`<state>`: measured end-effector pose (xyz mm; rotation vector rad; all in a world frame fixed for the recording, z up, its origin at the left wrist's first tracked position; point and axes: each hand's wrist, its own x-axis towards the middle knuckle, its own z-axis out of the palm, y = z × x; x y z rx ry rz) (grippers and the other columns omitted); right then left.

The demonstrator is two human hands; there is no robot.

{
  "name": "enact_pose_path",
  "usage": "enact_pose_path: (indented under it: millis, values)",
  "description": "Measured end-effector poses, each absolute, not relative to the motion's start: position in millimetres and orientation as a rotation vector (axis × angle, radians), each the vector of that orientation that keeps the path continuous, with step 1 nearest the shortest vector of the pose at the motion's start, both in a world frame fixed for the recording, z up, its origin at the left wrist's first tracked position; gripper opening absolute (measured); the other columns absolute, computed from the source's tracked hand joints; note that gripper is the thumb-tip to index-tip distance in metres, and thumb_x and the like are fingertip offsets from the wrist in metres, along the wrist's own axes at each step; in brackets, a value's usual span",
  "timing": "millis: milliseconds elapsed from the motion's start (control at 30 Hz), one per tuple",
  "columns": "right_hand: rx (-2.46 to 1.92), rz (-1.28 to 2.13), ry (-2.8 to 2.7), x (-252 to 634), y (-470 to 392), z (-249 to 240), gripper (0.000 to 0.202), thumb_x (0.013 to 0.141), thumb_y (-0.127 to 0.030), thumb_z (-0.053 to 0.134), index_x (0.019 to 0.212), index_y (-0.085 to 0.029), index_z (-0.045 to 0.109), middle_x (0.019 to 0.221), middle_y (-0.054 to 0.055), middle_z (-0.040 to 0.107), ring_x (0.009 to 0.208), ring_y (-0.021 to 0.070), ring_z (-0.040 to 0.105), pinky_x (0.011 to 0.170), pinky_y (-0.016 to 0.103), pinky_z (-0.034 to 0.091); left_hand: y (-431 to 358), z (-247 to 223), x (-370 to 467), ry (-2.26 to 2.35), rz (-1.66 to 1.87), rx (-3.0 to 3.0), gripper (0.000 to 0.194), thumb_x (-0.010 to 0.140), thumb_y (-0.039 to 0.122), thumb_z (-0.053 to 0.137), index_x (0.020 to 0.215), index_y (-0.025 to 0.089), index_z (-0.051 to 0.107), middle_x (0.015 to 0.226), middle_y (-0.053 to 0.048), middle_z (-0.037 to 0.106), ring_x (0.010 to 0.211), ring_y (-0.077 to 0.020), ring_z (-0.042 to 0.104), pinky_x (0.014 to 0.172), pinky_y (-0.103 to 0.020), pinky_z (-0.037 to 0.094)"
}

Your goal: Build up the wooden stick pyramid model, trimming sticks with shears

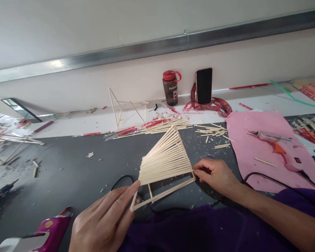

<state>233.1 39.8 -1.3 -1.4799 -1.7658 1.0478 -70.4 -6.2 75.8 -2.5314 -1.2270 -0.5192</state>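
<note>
A small model of pale wooden sticks (164,159) tilts above the dark tabletop. Many sticks lie side by side on its sloping face, and a thin frame is open at the near side. My left hand (107,217) grips the model's lower left corner between thumb and fingers. At its right edge, the fingertips of my right hand (217,176) pinch the corner where the row of sticks ends. Whether the right fingertips also hold a separate loose stick is hidden.
A glue gun (280,147) lies on a pink sheet (241,129) at right. Loose sticks (212,132) lie behind the model. Farther back stand a stick frame (115,108), a bottle (170,89) and a phone (204,85). A magenta device (52,227) sits front left; a black cord (170,210) runs nearby.
</note>
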Motion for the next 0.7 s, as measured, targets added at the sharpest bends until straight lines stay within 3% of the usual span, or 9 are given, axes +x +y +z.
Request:
enact_pose_path:
  millis: [567,700]
  values:
    - [-1.311,0.887,-1.923,235.3,42.3,-0.9,0.017,0.079,-0.01,0.053,0.071,-0.02,0.065,0.066,-0.003,0.064,0.062,0.0108,0.058,0.059,0.021,0.04,-6.0,73.9,-69.4,-1.26,-0.522,-2.531,0.033,0.092,0.031,0.048,0.122,0.019,0.058,0.093,-0.003,0.073,0.075,-0.0136,0.071,0.069,-0.02,0.053]
    - [-1.233,0.843,-1.995,242.1,39.2,8.1,0.017,0.079,-0.009,0.053,0.071,-0.019,0.064,0.065,-0.003,0.061,0.06,0.0103,0.055,0.058,0.021,0.039,-8.6,81.9,-71.9,-1.374,-0.543,-2.521,0.043,0.092,0.037,0.049,0.131,0.018,0.051,0.091,-0.002,0.073,0.073,-0.0127,0.071,0.065,-0.019,0.053]
